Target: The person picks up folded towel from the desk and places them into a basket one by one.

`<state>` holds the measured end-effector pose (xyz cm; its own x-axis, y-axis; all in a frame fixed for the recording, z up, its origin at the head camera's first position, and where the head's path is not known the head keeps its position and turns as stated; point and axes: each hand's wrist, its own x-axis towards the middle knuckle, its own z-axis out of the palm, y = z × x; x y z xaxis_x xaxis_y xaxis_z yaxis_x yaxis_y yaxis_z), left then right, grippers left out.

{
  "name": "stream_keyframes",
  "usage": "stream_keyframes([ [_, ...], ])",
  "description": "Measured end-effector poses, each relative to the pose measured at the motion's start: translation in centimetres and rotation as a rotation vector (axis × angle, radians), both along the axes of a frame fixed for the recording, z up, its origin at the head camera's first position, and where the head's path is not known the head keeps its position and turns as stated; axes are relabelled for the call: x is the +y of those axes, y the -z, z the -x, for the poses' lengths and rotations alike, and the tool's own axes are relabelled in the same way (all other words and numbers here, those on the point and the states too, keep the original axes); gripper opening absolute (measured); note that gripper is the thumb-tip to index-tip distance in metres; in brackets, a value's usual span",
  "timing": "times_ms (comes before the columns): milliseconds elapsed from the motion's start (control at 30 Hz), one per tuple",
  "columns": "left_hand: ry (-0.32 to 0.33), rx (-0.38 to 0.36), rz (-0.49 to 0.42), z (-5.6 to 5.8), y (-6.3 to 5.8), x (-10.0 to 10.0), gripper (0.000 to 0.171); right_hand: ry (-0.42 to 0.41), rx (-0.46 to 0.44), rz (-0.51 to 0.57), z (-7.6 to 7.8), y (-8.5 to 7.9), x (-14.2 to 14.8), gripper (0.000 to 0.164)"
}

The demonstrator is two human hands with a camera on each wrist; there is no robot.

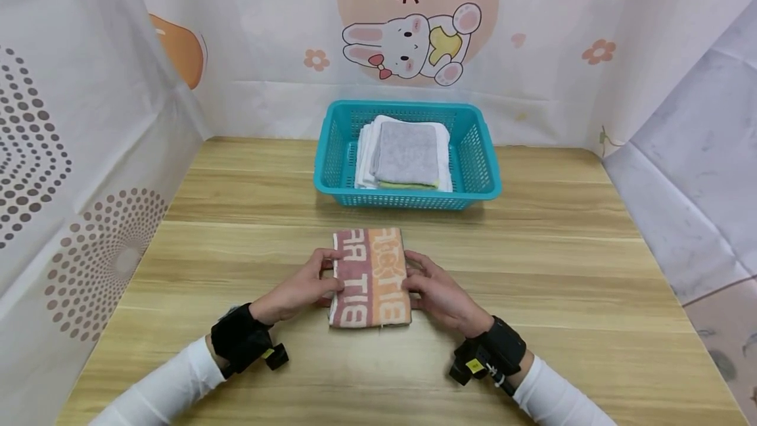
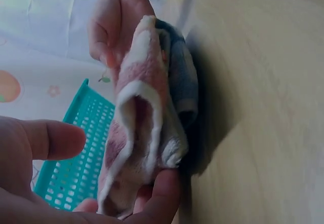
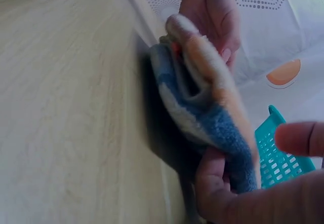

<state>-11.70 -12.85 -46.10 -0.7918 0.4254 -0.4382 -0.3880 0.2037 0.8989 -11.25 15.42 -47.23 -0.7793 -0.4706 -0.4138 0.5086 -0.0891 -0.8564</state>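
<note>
A folded towel (image 1: 371,278) with a maroon and an orange band and pale lettering is held just above the wooden table. My left hand (image 1: 298,289) holds its left edge, the fingers reaching beneath. At the right edge, my right hand (image 1: 445,294) grips it with the thumb near the top face and fingers underneath. The left wrist view shows the looped, layered edge of the towel (image 2: 142,77) side-on. Blue and grey lower layers of the towel (image 3: 220,125) appear in the right wrist view. Parts of the fingers are hidden under the cloth.
Beyond the towel stands a teal plastic basket (image 1: 408,199) with perforated walls. Inside it lie a grey folded towel (image 1: 408,153) and white folded towels (image 1: 363,156). Printed cloth (image 1: 266,104) hangs behind the wooden table (image 1: 562,248) and along its sides.
</note>
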Motion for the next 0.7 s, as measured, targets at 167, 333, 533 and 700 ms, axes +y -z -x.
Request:
stream_keyframes([
  [167, -0.041, -0.034, -0.055, -0.3, -0.1, 0.9, 0.069, -0.104, 0.080, -0.021, -0.1, 0.1, 0.1, 0.088],
  [333, -0.050, -0.037, -0.085, -0.4, -0.1, 1.5, 0.073, -0.150, 0.143, -0.014, -0.2, 0.3, 0.0, 0.091],
  [533, 0.070, 0.050, -0.035, -0.5, 0.5, 1.6, 0.080, -0.157, 0.183, -0.039, -0.5, 0.5, -0.1, 0.084],
  [700, 0.180, 0.236, 0.063, -0.6, 0.7, 1.6, 0.086, -0.167, 0.230, -0.082, -0.6, 0.7, -0.1, 0.076],
])
